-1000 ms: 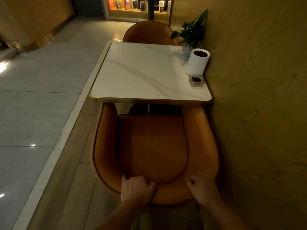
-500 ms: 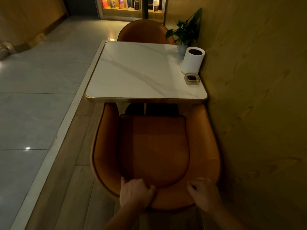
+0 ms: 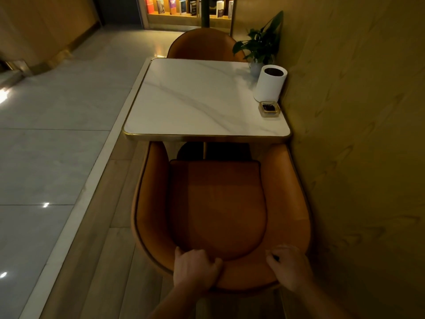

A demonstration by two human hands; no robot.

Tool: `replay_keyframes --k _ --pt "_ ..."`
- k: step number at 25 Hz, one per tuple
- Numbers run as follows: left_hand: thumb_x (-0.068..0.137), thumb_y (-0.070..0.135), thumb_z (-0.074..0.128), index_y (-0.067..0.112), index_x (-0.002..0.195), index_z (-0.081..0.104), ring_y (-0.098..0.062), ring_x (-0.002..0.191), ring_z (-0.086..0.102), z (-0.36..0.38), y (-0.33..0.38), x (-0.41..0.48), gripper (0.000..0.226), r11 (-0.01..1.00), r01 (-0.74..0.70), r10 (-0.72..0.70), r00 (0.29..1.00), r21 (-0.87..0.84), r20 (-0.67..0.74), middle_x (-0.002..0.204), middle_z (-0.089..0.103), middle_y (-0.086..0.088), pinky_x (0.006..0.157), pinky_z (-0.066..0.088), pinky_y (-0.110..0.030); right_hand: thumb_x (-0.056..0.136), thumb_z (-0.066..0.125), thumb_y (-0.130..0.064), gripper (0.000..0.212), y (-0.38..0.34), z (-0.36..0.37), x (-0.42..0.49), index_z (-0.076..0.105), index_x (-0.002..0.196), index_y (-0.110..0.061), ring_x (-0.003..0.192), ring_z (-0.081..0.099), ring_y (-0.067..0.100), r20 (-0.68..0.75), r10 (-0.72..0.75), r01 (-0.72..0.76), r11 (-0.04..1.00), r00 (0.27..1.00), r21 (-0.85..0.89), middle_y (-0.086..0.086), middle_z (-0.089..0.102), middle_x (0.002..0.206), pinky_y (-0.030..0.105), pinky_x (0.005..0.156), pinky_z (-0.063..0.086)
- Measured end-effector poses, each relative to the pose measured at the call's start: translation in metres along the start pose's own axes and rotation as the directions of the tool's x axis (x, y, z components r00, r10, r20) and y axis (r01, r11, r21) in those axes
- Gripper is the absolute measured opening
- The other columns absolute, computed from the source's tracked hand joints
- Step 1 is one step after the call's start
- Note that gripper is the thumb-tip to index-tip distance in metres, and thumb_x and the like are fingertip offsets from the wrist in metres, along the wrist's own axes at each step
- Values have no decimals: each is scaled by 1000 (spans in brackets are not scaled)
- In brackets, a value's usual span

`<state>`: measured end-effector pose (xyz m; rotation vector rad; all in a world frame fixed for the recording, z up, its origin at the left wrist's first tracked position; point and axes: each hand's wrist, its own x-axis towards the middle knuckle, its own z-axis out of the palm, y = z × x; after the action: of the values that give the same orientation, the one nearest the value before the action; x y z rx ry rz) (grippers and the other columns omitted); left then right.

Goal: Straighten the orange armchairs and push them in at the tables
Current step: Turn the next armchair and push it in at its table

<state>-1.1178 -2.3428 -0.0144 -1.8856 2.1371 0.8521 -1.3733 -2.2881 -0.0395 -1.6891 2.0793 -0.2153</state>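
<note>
Gripping the back rim of the armchair [image 3: 220, 203], the left hand [image 3: 195, 270] and right hand [image 3: 289, 265] are curling over it either side of centre to push squarely, its arms reaching the near edge of the desk [image 3: 202, 100].

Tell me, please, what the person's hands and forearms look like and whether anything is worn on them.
Both the left hand and the right hand are bare, with no gloves. In the dim light no ring, watch or bracelet can be made out. The left forearm and the right forearm are uncovered as far as the frame shows, with no sleeve in view.
</note>
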Motion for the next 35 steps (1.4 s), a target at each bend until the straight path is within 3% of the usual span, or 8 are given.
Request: replay_keyframes --k 2,5,10,17,21,25,30,35 --pt "94 60 38 27 64 53 -4 64 53 -4 1 0 47 1000 -1 1 1000 -1 22 62 55 10 118 19 -48 98 48 -40 45 -2 -1 -3 64 60 -22 69 55 4 9 14 -14 999 1000 32 -9 59 64 20 71 38" --pt "94 61 41 28 66 51 -9 70 52 -10 -2 4 44 1000 -8 8 997 -2 80 68 54 8 107 32 -46 97 51 -40 37 -3 -1 -3 73 74 -22 76 56 4 18 32 -33 997 999 69 -9 66 75 18 70 36" --pt "95 59 39 27 70 53 -14 84 52 -7 -3 6 43 1000 -14 13 999 17 45 76 55 6 102 33 -44 95 55 -36 36 -4 -2 -2 70 66 -20 72 54 1 -15 52 -50 993 999 105 -8 63 69 18 62 32" --pt "98 54 36 26 76 59 -12 84 55 -4 -4 4 43 1000 -15 13 997 22 72 76 57 6 117 21 -50 94 52 -47 25 -5 -6 3 74 98 -35 92 62 8 96 94 -105 988 991 114 -14 70 96 25 79 46" --pt "100 50 33 26 112 64 -16 113 55 -6 -5 -3 41 997 -48 43 996 59 74 115 60 3 119 14 -58 96 48 -54 43 -25 -10 5 63 127 -29 106 61 13 106 89 -95 994 990 50 -8 66 116 31 91 48" --pt "98 53 32 31 130 52 -21 125 49 -21 -19 -20 44 994 -39 37 999 102 23 128 54 1 119 13 -59 95 50 -52 44 -44 -13 -2 63 127 -24 102 60 11 36 78 -79 997 996 9 -7 66 114 31 89 50" --pt "96 52 35 32 132 49 -21 121 50 -49 -47 -46 44 997 58 -56 998 57 -43 126 53 3 112 26 -50 97 49 -49 49 -78 -27 -6 50 140 -26 126 48 15 107 43 -49 997 993 57 -6 53 138 33 107 39" --pt "96 51 36 35 142 40 -20 129 47 -78 -76 -62 48 996 84 -83 990 5 -111 139 48 4 113 28 -50 98 53 -42 46 -124 -39 7 48 141 -26 134 42 15 91 -56 50 996 994 67 -4 47 145 31 110 36"
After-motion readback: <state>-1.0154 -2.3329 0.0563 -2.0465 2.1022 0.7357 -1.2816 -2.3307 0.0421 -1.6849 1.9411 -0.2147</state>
